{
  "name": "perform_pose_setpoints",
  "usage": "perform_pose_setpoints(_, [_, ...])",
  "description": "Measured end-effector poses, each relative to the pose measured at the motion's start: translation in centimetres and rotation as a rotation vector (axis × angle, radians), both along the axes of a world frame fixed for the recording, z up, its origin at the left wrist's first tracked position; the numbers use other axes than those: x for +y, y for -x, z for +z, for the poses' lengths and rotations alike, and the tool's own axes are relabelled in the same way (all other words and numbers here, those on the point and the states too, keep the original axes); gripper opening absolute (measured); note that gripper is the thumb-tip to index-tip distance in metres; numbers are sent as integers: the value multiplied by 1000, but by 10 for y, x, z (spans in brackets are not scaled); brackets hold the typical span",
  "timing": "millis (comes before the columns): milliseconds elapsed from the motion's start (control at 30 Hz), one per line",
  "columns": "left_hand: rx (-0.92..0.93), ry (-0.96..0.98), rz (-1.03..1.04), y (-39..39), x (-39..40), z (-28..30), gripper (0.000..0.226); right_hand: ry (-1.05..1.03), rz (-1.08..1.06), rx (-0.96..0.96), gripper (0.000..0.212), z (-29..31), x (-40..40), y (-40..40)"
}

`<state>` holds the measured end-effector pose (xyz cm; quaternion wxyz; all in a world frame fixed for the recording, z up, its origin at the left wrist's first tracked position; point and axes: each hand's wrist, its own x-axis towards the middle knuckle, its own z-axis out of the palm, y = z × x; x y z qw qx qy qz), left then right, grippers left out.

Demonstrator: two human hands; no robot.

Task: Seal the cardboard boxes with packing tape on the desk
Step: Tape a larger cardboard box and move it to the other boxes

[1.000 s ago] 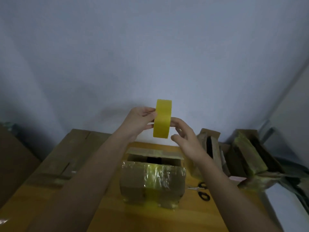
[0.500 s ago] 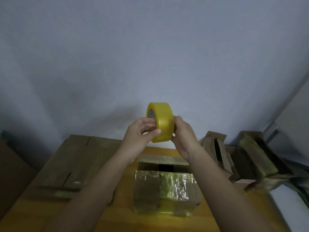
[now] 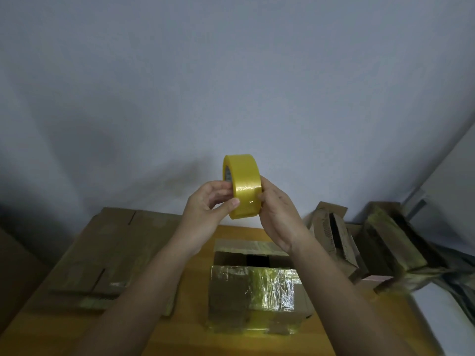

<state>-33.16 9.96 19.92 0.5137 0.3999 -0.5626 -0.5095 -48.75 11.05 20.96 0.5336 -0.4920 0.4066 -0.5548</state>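
No readable text anywhere. Faint print on inner core of tape roll (image 3: 242, 186) and on side of box (image 3: 324, 231), both illegible.

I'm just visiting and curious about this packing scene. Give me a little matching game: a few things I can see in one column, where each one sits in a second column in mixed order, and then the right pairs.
Things:
1. yellow tape roll
2. open box
3. flattened cardboard
4. pile of folded boxes

Places:
A. at the desk's right end, by the wall
B. in the middle of the desk, under the hands
C. held up between the left hand and the right hand
D. lying flat on the left side of the desk

Pairs: 1-C, 2-B, 3-D, 4-A
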Motion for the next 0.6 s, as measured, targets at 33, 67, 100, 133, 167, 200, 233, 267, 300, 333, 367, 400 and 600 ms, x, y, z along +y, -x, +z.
perform_pose_setpoints(33, [3,-2,0,0,0,0,29,1,5,1,53,0,0,0])
perform_pose_setpoints(67, [8,-4,2,-1,0,0,29,3,12,1,55,0,0,0])
perform_pose_setpoints(100, [12,-6,4,0,0,0,28,8,19,-1,56,-1,0,0])
perform_pose_setpoints(133, [15,-9,8,0,0,0,28,11,26,-6,57,-1,0,0])
perform_pose_setpoints(167, [19,-13,12,0,1,0,28,15,30,-14,57,-2,-1,0])
perform_pose_setpoints(200, [27,-14,18,1,2,-1,27,22,33,-22,56,-2,-1,0])
perform_pose_setpoints(233, [36,-14,25,1,2,-1,27,28,36,-30,55,-3,-1,0])
perform_pose_setpoints(267, [42,-15,31,2,3,0,27,33,41,-36,55,-2,-1,0])
perform_pose_setpoints(300, [46,-14,34,3,3,0,27,37,47,-39,56,-2,-1,1])
perform_pose_setpoints(333, [49,-12,37,3,4,0,27,40,55,-39,56,-2,-1,1])
perform_pose_setpoints(367, [51,-11,39,3,4,-1,27,43,61,-41,57,-2,-1,1])
perform_pose_setpoints(400, [54,-11,42,3,5,-1,28,43,64,-43,57,-2,-1,1])
perform_pose_setpoints(600, [76,-18,53,5,7,-3,28,38,67,-35,61,-4,0,1])
